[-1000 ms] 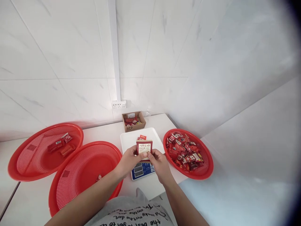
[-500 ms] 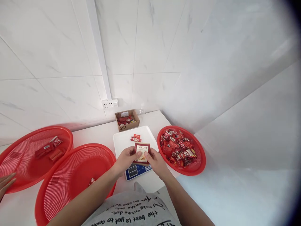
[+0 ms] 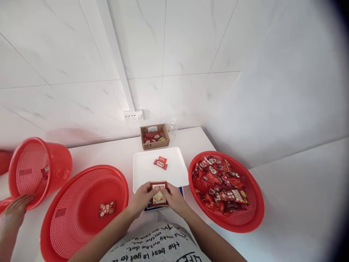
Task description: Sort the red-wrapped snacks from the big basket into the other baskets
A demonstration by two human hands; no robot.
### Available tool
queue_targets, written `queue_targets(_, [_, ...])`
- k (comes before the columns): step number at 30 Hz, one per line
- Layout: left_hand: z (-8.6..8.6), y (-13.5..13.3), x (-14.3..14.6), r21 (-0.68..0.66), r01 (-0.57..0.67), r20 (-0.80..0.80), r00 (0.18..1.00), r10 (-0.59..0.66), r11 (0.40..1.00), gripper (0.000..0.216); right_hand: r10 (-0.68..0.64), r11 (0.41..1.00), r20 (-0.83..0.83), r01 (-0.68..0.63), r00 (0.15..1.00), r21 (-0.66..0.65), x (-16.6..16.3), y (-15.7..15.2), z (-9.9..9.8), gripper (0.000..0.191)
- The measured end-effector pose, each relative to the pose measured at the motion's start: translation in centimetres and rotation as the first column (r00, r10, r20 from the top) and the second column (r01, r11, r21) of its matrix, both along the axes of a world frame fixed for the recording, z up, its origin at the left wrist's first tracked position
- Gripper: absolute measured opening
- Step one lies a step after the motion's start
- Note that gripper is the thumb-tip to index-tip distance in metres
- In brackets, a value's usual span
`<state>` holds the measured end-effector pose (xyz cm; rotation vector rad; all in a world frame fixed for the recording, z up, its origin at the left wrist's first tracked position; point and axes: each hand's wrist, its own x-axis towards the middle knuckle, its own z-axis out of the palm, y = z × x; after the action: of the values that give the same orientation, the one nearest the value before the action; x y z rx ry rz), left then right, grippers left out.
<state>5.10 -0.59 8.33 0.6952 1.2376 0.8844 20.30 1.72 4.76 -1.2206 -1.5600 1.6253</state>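
A flat dark-red and cream snack packet (image 3: 159, 198) is held between my two hands, close to my body. My left hand (image 3: 142, 199) grips its left side and my right hand (image 3: 175, 198) its right side, both thumbs lying on the front. Below and behind it stands a scale, its white pan (image 3: 144, 167) partly in view and its blue panel mostly covered by my hands and the packet. Lying on the pan are two small red wrapped sweets (image 3: 160, 164), close together.
To the right, a red basket (image 3: 259, 214) is heaped with wrapped snacks. A cardboard box (image 3: 155, 145) of snacks stands by the wall. At left, one red basket (image 3: 124, 182) holds a red packet (image 3: 107, 209); another person's hand (image 3: 17, 207) touches a tipped basket (image 3: 61, 160).
The snack packet and both my hands have come nearer my body, off the pan's edge. The far-left basket has been tipped up on its side by the other person. My view has shifted.
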Motion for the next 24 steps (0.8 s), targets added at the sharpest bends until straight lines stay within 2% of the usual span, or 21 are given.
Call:
queue_targets(3, [0.3,-0.4,-1.2,-0.048,-0.138,0.024,0.990,0.139,0.989,0.050,0.022,0.999,0.080,-0.025,0.997,0.034,0.3,1.7,-1.1,0.041])
queue_targets(5, [0.6,-1.0,-2.4,-0.079,-0.216,0.004,0.976,0.217,0.973,0.051,-0.042,0.984,0.252,-0.004,0.967,0.177,0.4,3.5,-1.6,0.037])
queue_targets(8, [0.9,-2.1,-4.3,-0.110,-0.300,-0.031,0.954,0.299,0.947,0.051,-0.126,0.884,0.483,-0.122,0.866,0.451,-0.4,6.4,-2.2,0.030])
queue_targets(10, [0.9,-2.8,-5.1,-0.129,-0.328,-0.024,0.944,0.328,0.936,0.049,-0.128,0.822,0.575,-0.238,0.808,0.517,-1.4,7.8,-2.6,0.027])
queue_targets(13, [1.1,-3.5,-5.7,-0.156,-0.329,0.014,0.942,0.336,0.931,0.046,-0.126,0.812,0.641,-0.292,0.757,0.505,-2.6,8.5,-3.3,0.030])
queue_targets(17, [1.8,-3.2,-5.3,-0.138,-0.298,0.021,0.953,0.304,0.945,0.044,-0.131,0.870,0.580,-0.188,0.804,0.457,-2.7,7.8,-4.1,0.035])
queue_targets(21, [2.5,-2.4,-4.2,-0.133,-0.248,0.032,0.967,0.255,0.959,0.044,-0.166,0.905,0.522,-0.082,0.836,0.418,-1.4,6.3,-3.8,0.036])
queue_targets(23, [2.6,-2.0,-3.7,-0.154,-0.241,0.061,0.966,0.253,0.958,0.044,-0.173,0.948,0.395,0.044,0.902,0.316,-0.5,5.4,-3.1,0.037])
queue_targets(24, [2.6,-1.8,-3.4,-0.166,-0.242,0.075,0.963,0.257,0.956,0.044,-0.186,0.970,0.279,0.130,0.942,0.207,0.0,4.9,-2.6,0.037])
